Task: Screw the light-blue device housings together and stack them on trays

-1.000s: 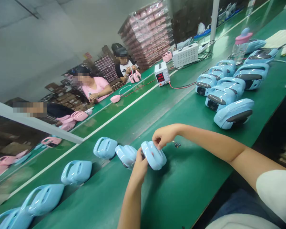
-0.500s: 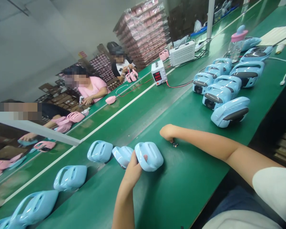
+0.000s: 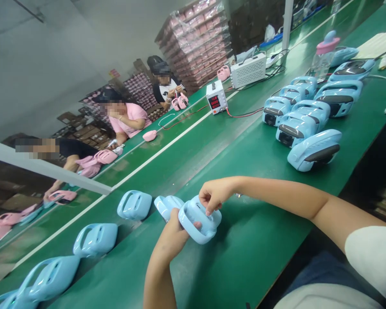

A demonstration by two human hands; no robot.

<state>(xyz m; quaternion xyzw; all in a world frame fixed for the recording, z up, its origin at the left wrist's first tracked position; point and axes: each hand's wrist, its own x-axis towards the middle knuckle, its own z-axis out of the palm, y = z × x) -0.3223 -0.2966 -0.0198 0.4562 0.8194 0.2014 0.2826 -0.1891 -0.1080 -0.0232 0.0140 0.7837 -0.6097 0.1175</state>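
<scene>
My left hand (image 3: 172, 234) grips a light-blue plastic housing (image 3: 208, 227) by its loop handle, the thumb showing through the opening. The housing is tilted above the green bench. On its slotted face rests my right hand (image 3: 216, 195), fingers pinched together at one of the slots. Whatever may be between those fingertips is too small to make out. Just behind my left hand lies another light-blue housing (image 3: 164, 206), partly covered by the fingers. Beside my right forearm a tiny part (image 3: 238, 195) lies on the bench, mostly hidden.
Several light-blue housings (image 3: 135, 205) line the left side. Blue units with dark panels (image 3: 315, 150) stand grouped at right, near a pink-topped bottle (image 3: 323, 60). A power supply (image 3: 216, 98) with red digits sits across the belt. Co-workers sit opposite with pink housings (image 3: 105, 156).
My right hand has moved left from the small parts on the bench onto the housing. My left hand has tipped the housing. Opposite, a co-worker in pink has raised a hand towards the head.
</scene>
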